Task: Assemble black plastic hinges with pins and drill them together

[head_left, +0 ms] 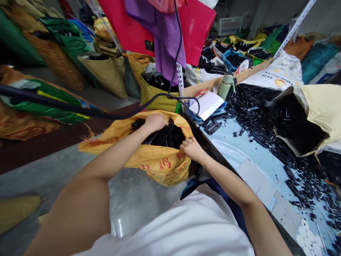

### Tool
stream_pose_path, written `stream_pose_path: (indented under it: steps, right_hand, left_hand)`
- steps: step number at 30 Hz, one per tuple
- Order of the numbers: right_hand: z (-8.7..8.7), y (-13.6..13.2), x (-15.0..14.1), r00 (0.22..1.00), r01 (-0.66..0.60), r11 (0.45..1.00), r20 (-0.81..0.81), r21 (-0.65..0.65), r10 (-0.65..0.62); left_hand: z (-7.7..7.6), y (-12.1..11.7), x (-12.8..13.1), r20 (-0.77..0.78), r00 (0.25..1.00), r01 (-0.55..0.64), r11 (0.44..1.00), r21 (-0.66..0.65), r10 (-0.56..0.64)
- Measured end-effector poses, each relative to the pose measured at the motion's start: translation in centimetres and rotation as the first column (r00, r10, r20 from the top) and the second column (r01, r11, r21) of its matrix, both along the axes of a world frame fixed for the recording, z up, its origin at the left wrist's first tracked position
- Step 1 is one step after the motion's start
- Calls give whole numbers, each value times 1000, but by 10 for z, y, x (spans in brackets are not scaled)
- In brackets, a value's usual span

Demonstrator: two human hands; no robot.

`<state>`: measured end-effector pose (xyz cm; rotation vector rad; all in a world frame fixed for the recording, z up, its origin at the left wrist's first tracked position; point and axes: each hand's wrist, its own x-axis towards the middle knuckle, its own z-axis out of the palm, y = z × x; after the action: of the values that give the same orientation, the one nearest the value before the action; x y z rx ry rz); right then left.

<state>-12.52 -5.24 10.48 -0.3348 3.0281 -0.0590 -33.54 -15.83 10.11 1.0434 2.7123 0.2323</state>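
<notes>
An orange-yellow woven sack (157, 156) with red printed characters stands on the floor beside the workbench, its mouth wide. Black plastic parts (162, 138) fill it inside. My right hand (192, 148) is closed on the sack's rim at the bench side, fingers curled over the edge. Across the mouth reaches my left arm, and my left hand (156, 121) is at the far rim. Its fingers look curled onto the edge of the sack, though their tips are partly hidden.
The workbench (226, 145) to the right carries heaps of black parts (255, 113), an open paper sack (317, 113), a green flask (226, 85) and white discs (306, 233). A black cable (149, 101) hangs ahead. More filled sacks (103, 71) stand on the left.
</notes>
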Motion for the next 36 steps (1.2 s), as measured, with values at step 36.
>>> stream_pose_path:
  steps: [36]
  right_hand:
    - [-92,55,362,-50,958,178,-745,-223,-665]
  left_hand:
    - [-17,415,223,-50,882,466,851,244,-469]
